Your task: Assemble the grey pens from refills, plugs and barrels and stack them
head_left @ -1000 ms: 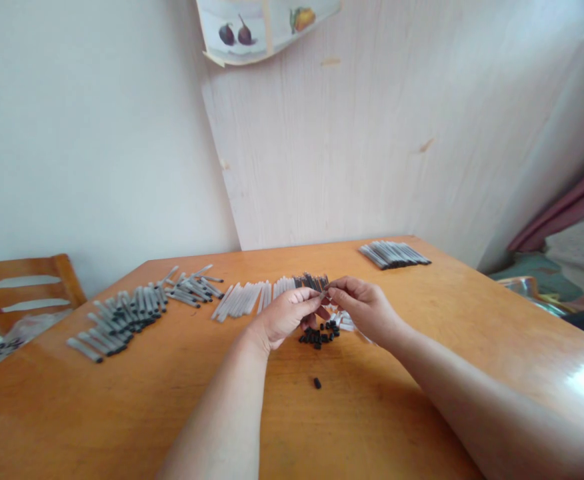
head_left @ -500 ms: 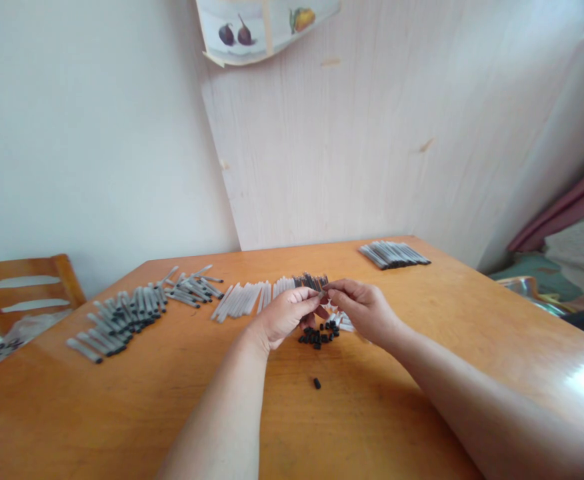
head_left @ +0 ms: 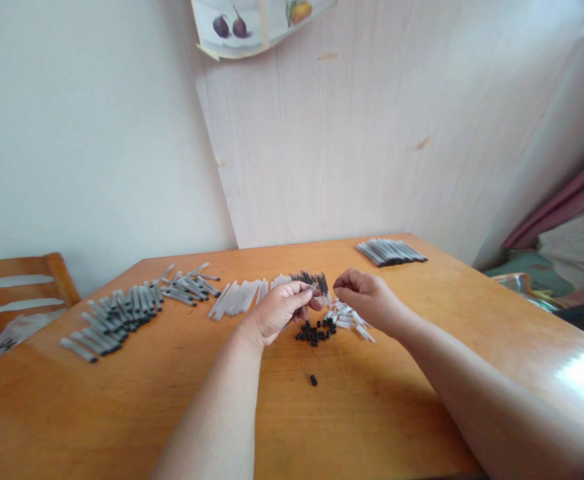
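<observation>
- I have the left hand [head_left: 278, 308] pinching a small pale piece [head_left: 314, 287] between thumb and fingers; it looks partly see-through, and most of it is hidden from me.
- The right hand [head_left: 367, 293] is just apart from it, thumb and forefinger pressed together; I can't tell whether anything sits between them.
- Below the hands I see short, matt-black caps [head_left: 315, 332] loosely heaped on the orange-brown table [head_left: 212, 400], beside slim white pieces [head_left: 353, 320].
- Beyond lie frosted, whitish tubes [head_left: 237, 298] and thin dark rods [head_left: 317, 280], roughly in rows.
</observation>
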Available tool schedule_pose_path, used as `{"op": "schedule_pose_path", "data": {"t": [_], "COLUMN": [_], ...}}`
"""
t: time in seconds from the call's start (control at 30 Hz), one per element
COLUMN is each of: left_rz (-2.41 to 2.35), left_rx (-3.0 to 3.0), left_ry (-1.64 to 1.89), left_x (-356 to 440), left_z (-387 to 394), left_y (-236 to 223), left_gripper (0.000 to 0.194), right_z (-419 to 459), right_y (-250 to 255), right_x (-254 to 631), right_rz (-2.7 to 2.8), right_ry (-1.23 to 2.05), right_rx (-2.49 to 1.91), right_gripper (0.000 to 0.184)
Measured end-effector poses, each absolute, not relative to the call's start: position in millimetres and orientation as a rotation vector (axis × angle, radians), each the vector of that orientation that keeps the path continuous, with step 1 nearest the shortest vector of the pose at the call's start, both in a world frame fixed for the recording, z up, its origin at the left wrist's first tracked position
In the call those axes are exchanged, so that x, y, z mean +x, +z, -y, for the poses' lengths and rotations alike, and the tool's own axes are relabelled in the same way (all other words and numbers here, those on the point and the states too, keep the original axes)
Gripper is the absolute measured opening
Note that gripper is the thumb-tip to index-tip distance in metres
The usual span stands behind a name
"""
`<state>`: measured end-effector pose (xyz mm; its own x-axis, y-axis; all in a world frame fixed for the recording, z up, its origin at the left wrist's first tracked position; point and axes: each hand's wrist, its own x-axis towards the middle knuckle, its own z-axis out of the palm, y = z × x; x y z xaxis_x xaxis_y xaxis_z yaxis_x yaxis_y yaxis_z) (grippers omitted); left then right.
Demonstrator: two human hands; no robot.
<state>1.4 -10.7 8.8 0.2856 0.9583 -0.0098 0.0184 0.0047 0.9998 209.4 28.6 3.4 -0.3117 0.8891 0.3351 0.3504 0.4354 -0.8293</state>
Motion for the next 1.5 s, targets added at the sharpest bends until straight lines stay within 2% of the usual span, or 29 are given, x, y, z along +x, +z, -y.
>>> {"op": "schedule_pose_path", "data": {"t": [0.17, 0.33, 0.43, 0.77, 0.97, 1.13, 1.23, 1.5], "left_rz": [-1.016, -1.045, -1.044, -1.029, -1.045, -1.055, -1.037, -1.011], "left_rx": [1.329, 1.31, 1.312, 1.327, 1.323, 1.355, 1.37, 1.388], "left_ry": [0.991, 1.005, 1.004, 0.991, 0.992, 0.996, 0.966, 0.908], "left_x": [0.7, 0.6, 0.4, -0.5, 1.1, 3.1, 2.7, 5.5], "left_z": [10.3, 11.6, 12.3, 9.3, 11.0, 12.7, 12.9, 14.8], "left_y": [10.6, 13.2, 13.8, 10.2, 13.3, 14.3, 13.4, 13.2], "left_gripper": [0.034, 0.031, 0.031, 0.03, 0.026, 0.025, 0.025, 0.026], "right_z": [-15.9, 7.2, 21.3, 33.2, 23.9, 0.0, -13.7, -26.1], "right_y": [6.8, 9.2, 11.5, 7.4, 11.1, 17.7, 16.7, 11.2], "right_x": [207.6, 198.9, 194.0, 187.7, 189.8, 200.4, 207.5, 211.9], "right_rz": [2.168, 2.527, 2.655, 2.887, 2.708, 2.135, 1.817, 1.555], "right_ry": [0.858, 0.939, 1.001, 0.873, 0.863, 1.207, 1.402, 1.461], "right_rx": [-0.997, -0.748, -0.639, -0.646, -0.659, -0.848, -0.859, -0.835], "right_gripper": [0.009, 0.015, 0.013, 0.015, 0.014, 0.01, 0.016, 0.018]}}
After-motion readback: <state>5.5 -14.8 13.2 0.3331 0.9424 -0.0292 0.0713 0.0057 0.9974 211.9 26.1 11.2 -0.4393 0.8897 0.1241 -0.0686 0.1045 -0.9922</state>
